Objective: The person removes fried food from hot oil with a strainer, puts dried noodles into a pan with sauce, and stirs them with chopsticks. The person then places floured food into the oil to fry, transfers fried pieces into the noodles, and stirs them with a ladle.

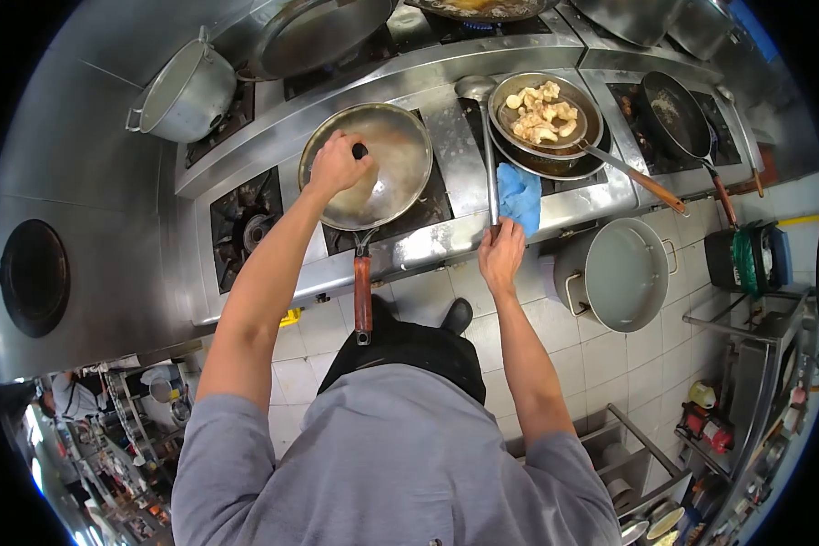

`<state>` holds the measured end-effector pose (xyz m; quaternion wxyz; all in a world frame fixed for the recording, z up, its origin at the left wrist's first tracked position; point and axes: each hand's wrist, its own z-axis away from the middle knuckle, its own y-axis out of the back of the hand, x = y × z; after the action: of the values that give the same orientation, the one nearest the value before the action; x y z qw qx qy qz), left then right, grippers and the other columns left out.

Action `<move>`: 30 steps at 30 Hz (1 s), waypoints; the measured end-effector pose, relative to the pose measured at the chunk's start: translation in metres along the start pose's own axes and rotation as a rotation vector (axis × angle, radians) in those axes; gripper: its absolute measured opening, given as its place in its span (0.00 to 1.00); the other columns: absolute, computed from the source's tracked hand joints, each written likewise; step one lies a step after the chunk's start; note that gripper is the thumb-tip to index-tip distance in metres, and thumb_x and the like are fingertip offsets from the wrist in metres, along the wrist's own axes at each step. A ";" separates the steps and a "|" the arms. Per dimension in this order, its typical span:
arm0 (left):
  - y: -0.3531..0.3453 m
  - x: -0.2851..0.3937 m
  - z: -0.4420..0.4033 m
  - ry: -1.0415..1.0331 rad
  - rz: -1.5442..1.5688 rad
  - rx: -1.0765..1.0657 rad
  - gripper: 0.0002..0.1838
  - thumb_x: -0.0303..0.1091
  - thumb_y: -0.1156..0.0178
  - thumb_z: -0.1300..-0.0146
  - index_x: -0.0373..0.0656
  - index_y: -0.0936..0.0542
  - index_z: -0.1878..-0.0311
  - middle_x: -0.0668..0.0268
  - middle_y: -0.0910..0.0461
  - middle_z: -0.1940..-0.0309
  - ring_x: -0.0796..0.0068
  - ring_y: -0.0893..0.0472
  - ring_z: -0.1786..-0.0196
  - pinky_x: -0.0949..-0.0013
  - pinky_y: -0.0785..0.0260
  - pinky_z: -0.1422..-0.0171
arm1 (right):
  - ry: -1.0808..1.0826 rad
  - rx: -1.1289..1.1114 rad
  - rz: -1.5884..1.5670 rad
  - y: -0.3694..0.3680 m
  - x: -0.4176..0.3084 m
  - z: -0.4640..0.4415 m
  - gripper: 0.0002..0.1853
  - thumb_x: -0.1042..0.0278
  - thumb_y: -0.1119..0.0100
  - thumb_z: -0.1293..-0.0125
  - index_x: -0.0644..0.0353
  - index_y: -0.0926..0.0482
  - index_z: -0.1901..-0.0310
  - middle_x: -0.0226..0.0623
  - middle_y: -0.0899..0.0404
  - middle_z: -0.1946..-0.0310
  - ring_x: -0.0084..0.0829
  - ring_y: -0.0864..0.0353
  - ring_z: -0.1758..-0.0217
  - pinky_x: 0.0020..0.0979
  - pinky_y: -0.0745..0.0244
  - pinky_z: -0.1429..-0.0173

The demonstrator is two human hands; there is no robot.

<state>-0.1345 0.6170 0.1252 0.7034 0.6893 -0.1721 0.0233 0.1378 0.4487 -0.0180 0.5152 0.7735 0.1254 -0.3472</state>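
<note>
A glass lid (pixel 396 168) with a metal rim covers a frying pan whose wooden handle (pixel 363 296) points toward me. My left hand (pixel 339 166) is closed around the lid's black knob. Over the stove's front edge, my right hand (pixel 502 255) is closed on the handle end of a long ladle (pixel 492 187). The ladle's bowl rests at the back, left of a round strainer (pixel 573 84). Pale fried pieces (pixel 542 111) lie in the strainer, which sits over a dark pan. Beside my right hand hangs a blue cloth (pixel 519 196).
A big pot of cloudy liquid (pixel 624 273) stands on the floor at right. An empty black frying pan (pixel 675 114) sits on the right burner. A tall aluminium pot (pixel 187 91) is at the back left, and a bare burner (pixel 250 227) is left of the lidded pan.
</note>
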 end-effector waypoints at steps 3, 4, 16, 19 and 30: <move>0.002 -0.001 -0.001 -0.014 -0.022 -0.010 0.20 0.42 0.38 0.48 0.46 0.18 0.52 0.53 0.24 0.52 0.49 0.23 0.48 0.52 0.30 0.43 | 0.089 -0.064 -0.095 -0.004 -0.019 -0.005 0.16 0.73 0.41 0.41 0.60 0.26 0.50 0.48 0.28 0.53 0.49 0.28 0.50 0.45 0.31 0.45; 0.002 -0.003 -0.001 -0.023 -0.032 -0.007 0.19 0.42 0.37 0.48 0.46 0.18 0.53 0.53 0.24 0.53 0.49 0.23 0.48 0.52 0.30 0.43 | 0.145 -0.151 -0.211 -0.007 -0.031 -0.005 0.17 0.75 0.40 0.43 0.60 0.25 0.50 0.47 0.28 0.52 0.49 0.28 0.49 0.44 0.31 0.45; -0.002 -0.003 0.013 -0.098 -0.113 0.042 0.29 0.44 0.36 0.47 0.42 0.25 0.42 0.54 0.24 0.44 0.49 0.24 0.43 0.51 0.30 0.40 | -0.125 -0.470 -0.496 -0.031 -0.094 -0.031 0.07 0.73 0.41 0.42 0.64 0.22 0.61 0.49 0.21 0.63 0.50 0.23 0.56 0.44 0.29 0.50; 0.004 0.006 0.022 -0.078 -0.102 0.113 0.28 0.42 0.36 0.47 0.41 0.25 0.43 0.52 0.25 0.43 0.48 0.24 0.43 0.52 0.31 0.40 | 0.177 -0.230 -0.340 -0.021 -0.060 0.007 0.03 0.74 0.44 0.41 0.62 0.23 0.70 0.48 0.21 0.70 0.50 0.22 0.62 0.46 0.28 0.57; 0.001 -0.026 0.022 -0.202 0.090 0.227 0.21 0.36 0.37 0.43 0.38 0.23 0.47 0.50 0.24 0.47 0.49 0.23 0.45 0.56 0.31 0.39 | -0.522 -0.627 -0.566 0.035 0.039 0.186 0.11 0.66 0.37 0.37 0.58 0.24 0.54 0.33 0.19 0.71 0.26 0.22 0.71 0.29 0.25 0.68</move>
<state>-0.1636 0.6005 0.1190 0.5983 0.7547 -0.2692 0.0047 0.1091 0.2626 -0.0616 0.6229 0.4041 0.2956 -0.6011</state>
